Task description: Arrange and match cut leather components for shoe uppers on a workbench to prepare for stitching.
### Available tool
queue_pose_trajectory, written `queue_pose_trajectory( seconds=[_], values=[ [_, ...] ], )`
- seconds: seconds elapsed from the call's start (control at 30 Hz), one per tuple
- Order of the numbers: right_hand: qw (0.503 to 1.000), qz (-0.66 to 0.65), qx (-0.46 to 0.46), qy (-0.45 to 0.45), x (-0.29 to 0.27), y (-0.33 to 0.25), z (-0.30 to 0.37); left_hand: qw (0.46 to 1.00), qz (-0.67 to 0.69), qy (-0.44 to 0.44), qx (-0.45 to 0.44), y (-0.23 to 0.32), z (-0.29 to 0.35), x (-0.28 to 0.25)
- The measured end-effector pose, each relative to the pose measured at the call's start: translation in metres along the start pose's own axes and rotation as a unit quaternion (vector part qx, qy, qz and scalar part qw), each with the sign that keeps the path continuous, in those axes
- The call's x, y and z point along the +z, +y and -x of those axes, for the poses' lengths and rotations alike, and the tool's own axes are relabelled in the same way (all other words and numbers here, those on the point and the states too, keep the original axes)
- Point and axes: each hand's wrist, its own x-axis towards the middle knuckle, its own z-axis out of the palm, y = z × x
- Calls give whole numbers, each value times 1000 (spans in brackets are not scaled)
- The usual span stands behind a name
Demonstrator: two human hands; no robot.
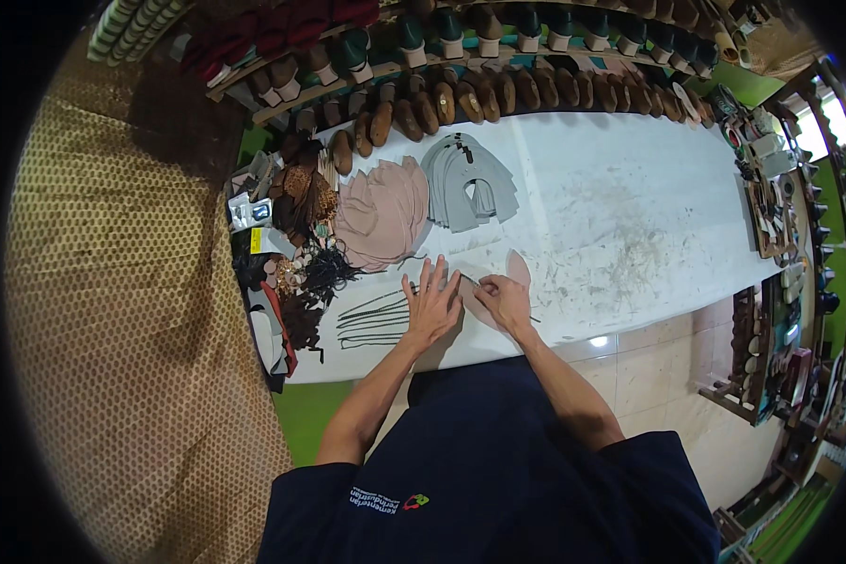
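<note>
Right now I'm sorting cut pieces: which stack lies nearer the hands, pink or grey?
The pink stack, just beyond the left hand; the grey stack lies farther back, to its right.

Under my fingers (432, 282) a pink leather piece (512, 273), matt and smooth. The counter (630, 216) is white, scuffed, dull and stained. The stack of pink cut pieces (383, 214) looks soft and suede-like; the grey stack (468, 183) is felt-like and matt. The shoe lasts (498, 94) are brown wood, slightly glossy. Thin dark strips (374, 318) are matt leather.
</note>
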Motion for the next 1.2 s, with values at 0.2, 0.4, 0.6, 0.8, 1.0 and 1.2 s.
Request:
queue_pose_trajectory(
  seconds=[0.2, 0.4, 0.6, 0.8, 1.0, 1.2],
  values=[
    [999, -27, 13, 26, 6, 7, -3, 1000, 10, -11, 9, 7, -1, -2],
    [995, 84, -16, 52, 6, -4, 1, 1000, 7, -21, 4, 6, -1, -2],
    [990, 114, -6, 80, 11, -9, 6, 1000, 8, -20, 6, 7, -1, -3],
    [989, 110, -4, 95, 15, -8, 6, 1000, 7, -22, 14, 7, 1, -3],
    [988, 114, 2, 103, 19, -6, 7, 999, 12, -29, 16, 8, -1, -2],
    [988, 109, 1, 108, 22, -2, 7, 999, 12, -48, 15, 7, -2, -2]
  ],
)
